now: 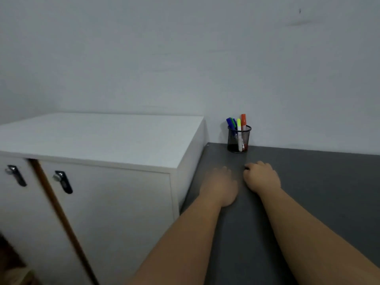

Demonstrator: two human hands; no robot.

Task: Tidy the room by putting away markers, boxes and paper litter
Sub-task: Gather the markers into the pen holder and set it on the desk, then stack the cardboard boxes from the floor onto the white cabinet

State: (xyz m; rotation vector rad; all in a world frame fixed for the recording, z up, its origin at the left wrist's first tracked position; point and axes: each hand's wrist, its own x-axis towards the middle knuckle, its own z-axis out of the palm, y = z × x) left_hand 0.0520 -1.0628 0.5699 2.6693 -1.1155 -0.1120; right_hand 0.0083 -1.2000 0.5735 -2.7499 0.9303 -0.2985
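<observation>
Grey desk surface [308, 182] runs along a plain white wall [185, 48]; white cabinet [98, 136] with two dark door handles [63, 182] butts against it, left of the hands. Left hand [221, 185] is blurred, fingers pointing forward, nothing visibly held; open or closed can't be told. Right hand [262, 177] sits just beside it, fingers curled under into a loose fist, no object visible in it. Markers [239, 128] stand upright in a black mesh cup [238, 140] just beyond both hands, against the wall.
</observation>
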